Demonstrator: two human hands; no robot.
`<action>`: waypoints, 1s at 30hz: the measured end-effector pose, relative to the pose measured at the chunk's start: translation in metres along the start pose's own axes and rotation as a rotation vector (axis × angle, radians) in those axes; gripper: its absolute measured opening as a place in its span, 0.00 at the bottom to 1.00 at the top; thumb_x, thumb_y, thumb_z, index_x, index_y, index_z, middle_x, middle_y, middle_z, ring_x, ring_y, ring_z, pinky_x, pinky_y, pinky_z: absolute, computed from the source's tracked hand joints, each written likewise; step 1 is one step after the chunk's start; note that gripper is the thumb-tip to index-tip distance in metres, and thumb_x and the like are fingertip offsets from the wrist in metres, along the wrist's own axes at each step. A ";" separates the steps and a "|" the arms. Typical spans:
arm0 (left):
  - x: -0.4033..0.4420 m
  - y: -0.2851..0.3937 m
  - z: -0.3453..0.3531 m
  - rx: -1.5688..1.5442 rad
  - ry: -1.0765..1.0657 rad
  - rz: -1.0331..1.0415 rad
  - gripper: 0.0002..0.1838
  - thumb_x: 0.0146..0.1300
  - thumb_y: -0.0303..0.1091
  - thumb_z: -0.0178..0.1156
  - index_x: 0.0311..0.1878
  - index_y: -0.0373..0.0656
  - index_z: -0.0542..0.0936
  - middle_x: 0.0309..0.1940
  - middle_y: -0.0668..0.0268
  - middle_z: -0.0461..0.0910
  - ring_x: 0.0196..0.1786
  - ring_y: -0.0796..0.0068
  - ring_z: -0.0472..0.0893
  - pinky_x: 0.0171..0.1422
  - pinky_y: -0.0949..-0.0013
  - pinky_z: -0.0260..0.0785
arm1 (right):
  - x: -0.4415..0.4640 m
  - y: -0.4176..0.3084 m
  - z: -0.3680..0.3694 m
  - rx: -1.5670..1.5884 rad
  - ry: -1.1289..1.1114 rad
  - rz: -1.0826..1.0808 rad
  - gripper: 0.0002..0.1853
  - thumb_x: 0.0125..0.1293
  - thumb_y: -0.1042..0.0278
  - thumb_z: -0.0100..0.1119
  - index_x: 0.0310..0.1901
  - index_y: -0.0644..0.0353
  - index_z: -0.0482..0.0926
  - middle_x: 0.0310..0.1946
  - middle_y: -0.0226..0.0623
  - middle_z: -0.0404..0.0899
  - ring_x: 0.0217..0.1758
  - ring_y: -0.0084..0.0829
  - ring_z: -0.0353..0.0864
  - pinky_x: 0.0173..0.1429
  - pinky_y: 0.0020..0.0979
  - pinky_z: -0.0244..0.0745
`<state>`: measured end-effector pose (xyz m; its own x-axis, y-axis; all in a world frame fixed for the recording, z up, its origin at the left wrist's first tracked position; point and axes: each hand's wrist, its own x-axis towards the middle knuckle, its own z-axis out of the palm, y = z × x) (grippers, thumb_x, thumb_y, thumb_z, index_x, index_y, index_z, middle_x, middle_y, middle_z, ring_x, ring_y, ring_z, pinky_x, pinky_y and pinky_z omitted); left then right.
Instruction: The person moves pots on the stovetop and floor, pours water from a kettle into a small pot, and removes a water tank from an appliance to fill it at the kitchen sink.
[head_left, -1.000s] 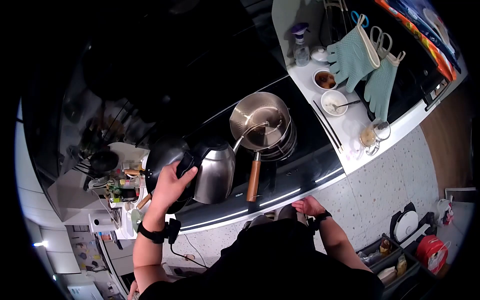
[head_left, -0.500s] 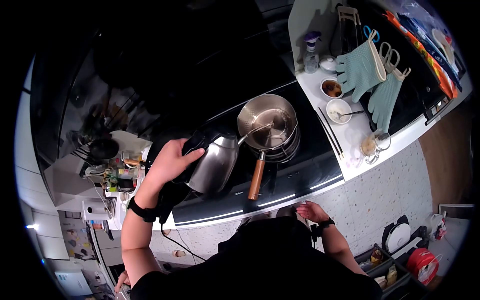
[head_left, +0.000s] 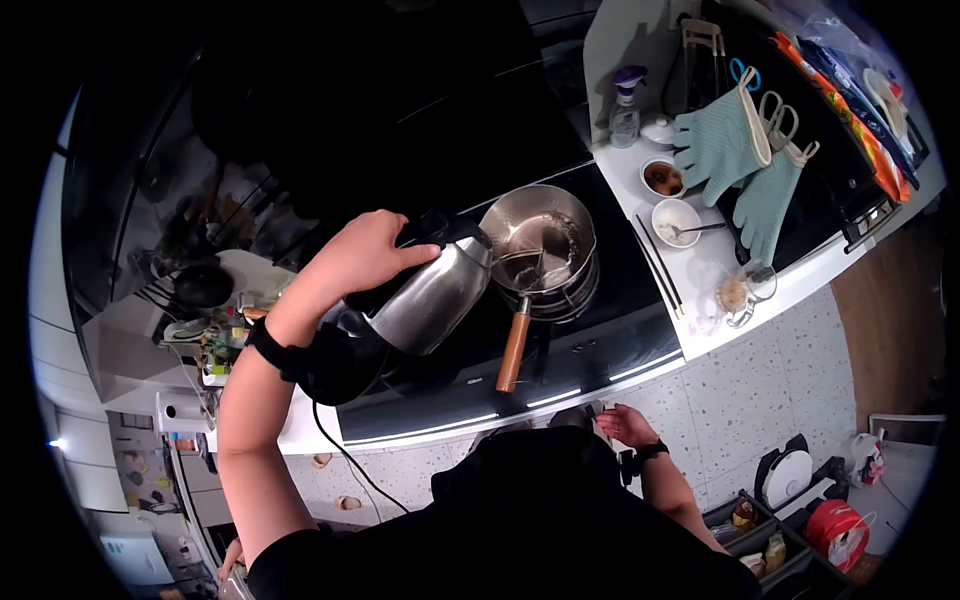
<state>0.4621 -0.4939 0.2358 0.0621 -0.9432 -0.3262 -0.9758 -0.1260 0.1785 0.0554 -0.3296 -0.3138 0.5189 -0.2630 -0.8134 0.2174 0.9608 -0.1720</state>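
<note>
My left hand (head_left: 372, 250) is wrapped round the black handle of a stainless steel electric kettle (head_left: 435, 300). The kettle tilts right, its spout at the rim of a metal saucepan (head_left: 515, 222), and a stream of water falls into the pan. Some water shows in the bottom of the pan. The saucepan stands on a burner of the black glass hob (head_left: 625, 330), its wooden handle (head_left: 513, 350) pointing toward me. Low beside my body, past the counter's front edge, my right hand (head_left: 627, 427) hangs with loosely bent fingers apart, holding nothing I can see.
On the right counter are chopsticks (head_left: 660, 265), a white bowl with a spoon (head_left: 677, 224), a bowl of brown liquid (head_left: 662, 178), a glass cup (head_left: 735, 294), a spray bottle (head_left: 626, 107) and green oven gloves (head_left: 722, 140). An open drawer (head_left: 765, 540) is at lower right.
The kettle has shifted right and tipped further toward the saucepan, carried by my left hand. More water shows in the pan. My right hand has barely moved.
</note>
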 end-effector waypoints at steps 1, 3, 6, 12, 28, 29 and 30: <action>0.003 0.004 -0.002 -0.001 0.002 0.004 0.26 0.62 0.51 0.69 0.42 0.31 0.84 0.19 0.59 0.79 0.21 0.70 0.78 0.29 0.66 0.69 | 0.002 0.001 -0.002 0.000 0.001 -0.004 0.22 0.81 0.55 0.36 0.57 0.64 0.74 0.50 0.45 0.86 0.51 0.38 0.85 0.57 0.36 0.78; 0.007 0.011 -0.005 0.036 0.000 0.032 0.25 0.62 0.51 0.69 0.40 0.32 0.85 0.19 0.58 0.78 0.24 0.69 0.80 0.31 0.66 0.70 | 0.006 0.005 -0.005 0.037 -0.028 -0.004 0.23 0.81 0.53 0.36 0.56 0.65 0.74 0.48 0.46 0.86 0.49 0.38 0.85 0.56 0.35 0.79; 0.019 0.016 -0.007 0.075 0.001 0.059 0.25 0.62 0.51 0.70 0.40 0.32 0.85 0.22 0.54 0.81 0.27 0.62 0.82 0.34 0.63 0.72 | 0.005 0.008 -0.006 0.045 -0.032 -0.015 0.23 0.81 0.53 0.36 0.57 0.65 0.73 0.48 0.48 0.86 0.49 0.39 0.85 0.54 0.35 0.80; 0.027 0.041 -0.014 0.152 -0.022 0.077 0.27 0.60 0.51 0.70 0.41 0.30 0.85 0.31 0.48 0.85 0.36 0.54 0.85 0.43 0.59 0.77 | 0.003 0.011 -0.006 0.055 -0.063 -0.043 0.22 0.81 0.56 0.35 0.57 0.65 0.73 0.51 0.48 0.85 0.51 0.38 0.85 0.56 0.36 0.79; 0.060 0.055 -0.012 0.330 -0.061 0.118 0.32 0.55 0.53 0.74 0.49 0.31 0.85 0.41 0.46 0.86 0.48 0.50 0.86 0.54 0.57 0.79 | 0.002 0.016 0.000 0.043 -0.027 -0.072 0.23 0.81 0.56 0.34 0.59 0.67 0.72 0.53 0.49 0.84 0.52 0.40 0.84 0.59 0.37 0.78; 0.061 0.058 -0.014 0.328 -0.061 0.120 0.32 0.55 0.53 0.74 0.49 0.31 0.85 0.41 0.46 0.86 0.48 0.50 0.86 0.54 0.57 0.79 | 0.000 0.017 0.001 0.043 -0.025 -0.072 0.23 0.81 0.56 0.34 0.59 0.67 0.72 0.53 0.49 0.84 0.52 0.40 0.84 0.59 0.37 0.78; 0.062 0.063 -0.016 0.352 -0.092 0.098 0.31 0.55 0.53 0.74 0.49 0.31 0.85 0.41 0.46 0.86 0.47 0.51 0.86 0.53 0.57 0.79 | -0.002 0.017 0.002 0.042 -0.020 -0.078 0.23 0.81 0.56 0.34 0.59 0.67 0.72 0.53 0.48 0.84 0.51 0.40 0.84 0.59 0.37 0.78</action>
<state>0.4083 -0.5647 0.2417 -0.0390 -0.9121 -0.4081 -0.9894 0.0924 -0.1120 0.0598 -0.3132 -0.3143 0.5152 -0.3390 -0.7872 0.2921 0.9329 -0.2106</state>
